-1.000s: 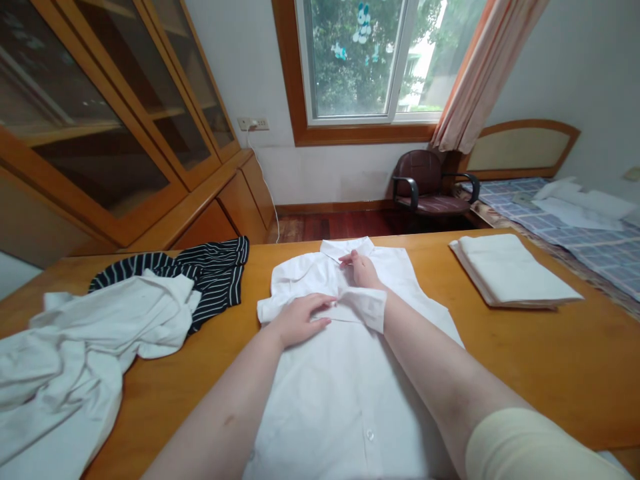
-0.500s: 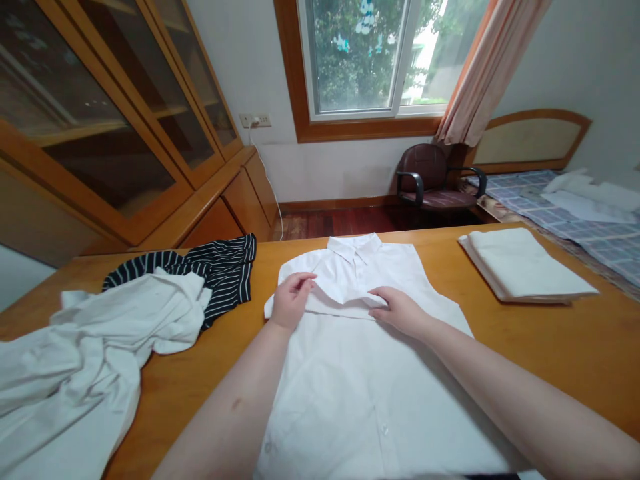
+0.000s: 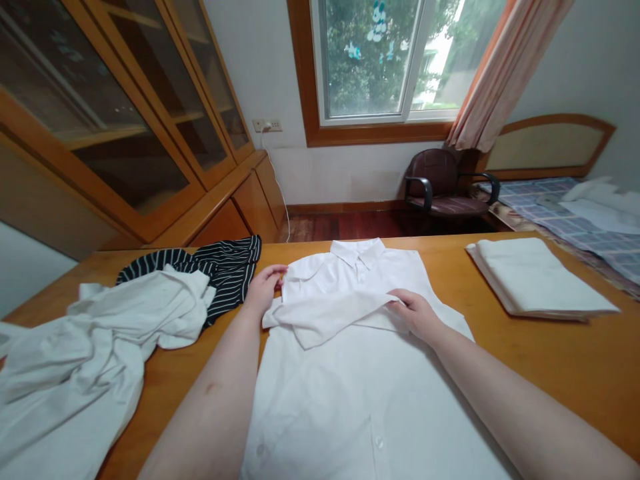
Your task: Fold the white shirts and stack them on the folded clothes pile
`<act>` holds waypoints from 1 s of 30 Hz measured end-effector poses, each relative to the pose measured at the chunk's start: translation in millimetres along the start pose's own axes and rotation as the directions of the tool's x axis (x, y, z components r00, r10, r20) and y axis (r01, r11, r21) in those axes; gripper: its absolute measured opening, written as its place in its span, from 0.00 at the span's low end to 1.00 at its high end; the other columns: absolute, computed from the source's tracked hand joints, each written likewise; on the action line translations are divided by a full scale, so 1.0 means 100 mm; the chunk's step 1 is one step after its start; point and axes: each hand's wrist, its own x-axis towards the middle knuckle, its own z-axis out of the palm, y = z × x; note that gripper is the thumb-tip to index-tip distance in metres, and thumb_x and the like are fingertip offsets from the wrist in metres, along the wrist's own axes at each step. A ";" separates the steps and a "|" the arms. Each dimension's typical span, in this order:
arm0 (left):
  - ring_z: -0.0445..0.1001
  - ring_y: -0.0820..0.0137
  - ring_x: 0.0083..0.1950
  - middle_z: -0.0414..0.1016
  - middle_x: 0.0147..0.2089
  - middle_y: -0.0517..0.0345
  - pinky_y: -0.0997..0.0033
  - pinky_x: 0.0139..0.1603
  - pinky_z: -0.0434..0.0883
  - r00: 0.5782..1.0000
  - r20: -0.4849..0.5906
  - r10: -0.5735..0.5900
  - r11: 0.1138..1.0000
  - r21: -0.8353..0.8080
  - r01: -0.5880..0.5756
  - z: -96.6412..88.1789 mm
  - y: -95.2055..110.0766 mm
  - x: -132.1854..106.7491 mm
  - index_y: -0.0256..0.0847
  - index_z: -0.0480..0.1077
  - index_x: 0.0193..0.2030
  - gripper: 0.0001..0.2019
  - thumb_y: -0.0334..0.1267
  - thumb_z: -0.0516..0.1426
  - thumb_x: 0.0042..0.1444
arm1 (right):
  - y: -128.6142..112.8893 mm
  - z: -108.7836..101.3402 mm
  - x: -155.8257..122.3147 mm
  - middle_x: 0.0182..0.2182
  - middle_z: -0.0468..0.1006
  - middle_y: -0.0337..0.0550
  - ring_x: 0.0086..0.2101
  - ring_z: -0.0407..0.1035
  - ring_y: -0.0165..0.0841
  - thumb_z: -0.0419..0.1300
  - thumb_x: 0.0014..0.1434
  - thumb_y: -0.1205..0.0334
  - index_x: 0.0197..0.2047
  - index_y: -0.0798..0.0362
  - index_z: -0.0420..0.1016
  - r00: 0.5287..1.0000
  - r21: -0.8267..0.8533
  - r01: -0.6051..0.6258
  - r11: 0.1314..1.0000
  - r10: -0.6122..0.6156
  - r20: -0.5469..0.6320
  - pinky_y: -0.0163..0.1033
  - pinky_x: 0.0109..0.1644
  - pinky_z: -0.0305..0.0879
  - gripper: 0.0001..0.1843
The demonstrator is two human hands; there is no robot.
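a white shirt (image 3: 320, 400) lies flat on the wooden bench (image 3: 450, 273), its collar (image 3: 357, 252) toward the far edge and its button front facing up. the right hand (image 3: 417, 313) grips one end of a white sleeve (image 3: 330, 319) that runs across the chest, thumb and fingers pinched on the cloth, with a loose corner hanging down over the front. the left hand (image 3: 265, 290) is at the shirt's left side edge near the shoulder, fingers bent; whether it pinches the cloth, i cannot tell. left of the shirt, a crumpled white cloth (image 3: 125, 313) partly covers a black striped cloth (image 3: 233, 273). on the right sits a folded white cloth (image 3: 540, 277), well apart from the shirt. beyond the bench stands a dark red chair (image 3: 445, 177), beside a bed (image 3: 530, 200).
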 end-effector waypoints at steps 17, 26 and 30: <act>0.72 0.63 0.47 0.75 0.45 0.52 0.64 0.53 0.66 0.987 0.016 0.158 0.822 0.552 -0.140 -0.03 0.00 0.02 0.41 0.75 0.37 0.11 0.39 0.53 0.51 | -0.24 -0.07 -0.06 0.42 0.75 0.48 0.38 0.68 0.36 0.59 0.56 0.51 0.49 0.53 0.73 0.934 -0.324 0.186 0.928 -0.064 0.352 0.39 0.42 0.62 0.21; 0.74 0.64 0.39 0.78 0.36 0.57 0.69 0.41 0.68 0.984 -0.174 0.044 0.874 0.483 0.046 -0.02 0.11 -0.02 0.42 0.75 0.38 0.12 0.39 0.53 0.49 | -0.38 -0.06 -0.14 0.28 0.71 0.40 0.29 0.64 0.31 0.57 0.51 0.70 0.29 0.52 0.70 0.886 -0.441 0.374 0.816 -0.174 0.430 0.34 0.34 0.59 0.03; 0.73 0.65 0.38 0.77 0.35 0.57 0.70 0.40 0.68 0.983 -0.179 0.033 0.879 0.474 0.057 -0.01 0.12 -0.03 0.42 0.75 0.37 0.12 0.39 0.54 0.48 | -0.30 -0.18 -0.16 0.34 0.73 0.43 0.32 0.66 0.30 0.50 0.50 0.77 0.27 0.51 0.64 0.926 -0.501 0.376 0.780 -0.303 0.224 0.33 0.34 0.60 0.10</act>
